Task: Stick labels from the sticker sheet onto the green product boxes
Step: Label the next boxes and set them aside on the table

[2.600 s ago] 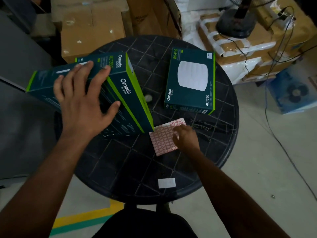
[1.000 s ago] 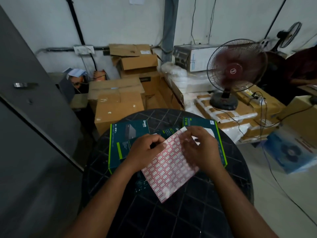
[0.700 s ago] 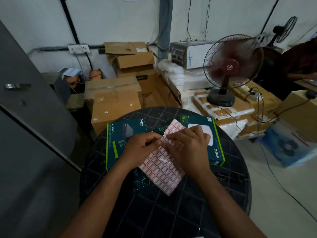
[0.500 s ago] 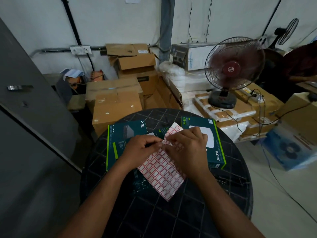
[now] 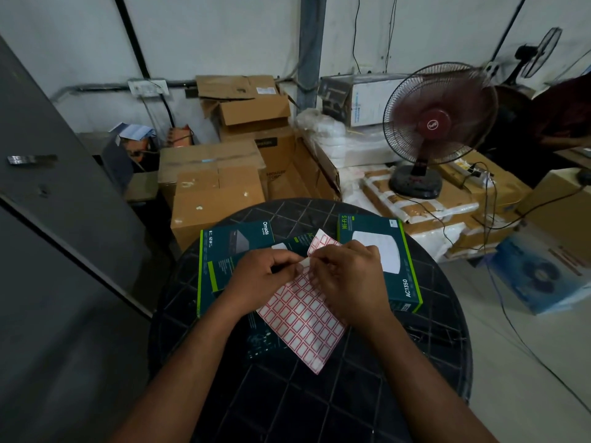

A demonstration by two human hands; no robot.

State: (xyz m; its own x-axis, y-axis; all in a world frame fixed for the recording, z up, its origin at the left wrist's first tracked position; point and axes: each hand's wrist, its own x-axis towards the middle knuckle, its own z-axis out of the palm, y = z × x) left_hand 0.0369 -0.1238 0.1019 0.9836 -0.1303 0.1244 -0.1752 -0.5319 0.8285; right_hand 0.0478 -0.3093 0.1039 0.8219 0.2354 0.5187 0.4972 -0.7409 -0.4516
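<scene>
Sticker sheet (image 5: 302, 318) hangs above the round table (image 5: 351, 407), pinched by both hands: left hand (image 5: 260, 279) gripping its upper edge, right hand (image 5: 350, 279) seemingly peeling one label. Pressing it onto a green box comes next. Left box (image 5: 224, 247) reads "Omada"; right box (image 5: 401, 251), "Wi-Fi 5", "AC1350".

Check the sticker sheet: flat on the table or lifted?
Lifted. Both hands, left hand and right hand, pinch the sticker sheet near its top; its top corner curls up.
</scene>
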